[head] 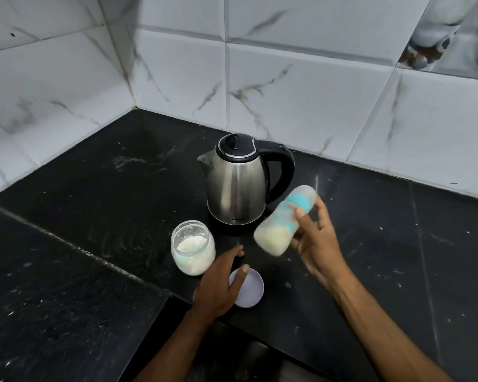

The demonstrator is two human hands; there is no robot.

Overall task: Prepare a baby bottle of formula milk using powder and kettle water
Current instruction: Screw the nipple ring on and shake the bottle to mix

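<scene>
The bottle (283, 220) is being held in the right hand (316, 238), off the tabletop (94, 216), just in front of the kettle (239, 180); its long axis is tilted, with the milky end pointing down-left and the far end up-right, and it is blurred. The left hand (221, 282) is being rested, fingers relaxed, on the lid (249, 288), right beside the open powder jar (193, 248), and is the nearer hand to both.

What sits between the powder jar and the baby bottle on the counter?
In the head view, the left hand rests on the pale lid between jar and bottle; otherwise bare counter.
</scene>
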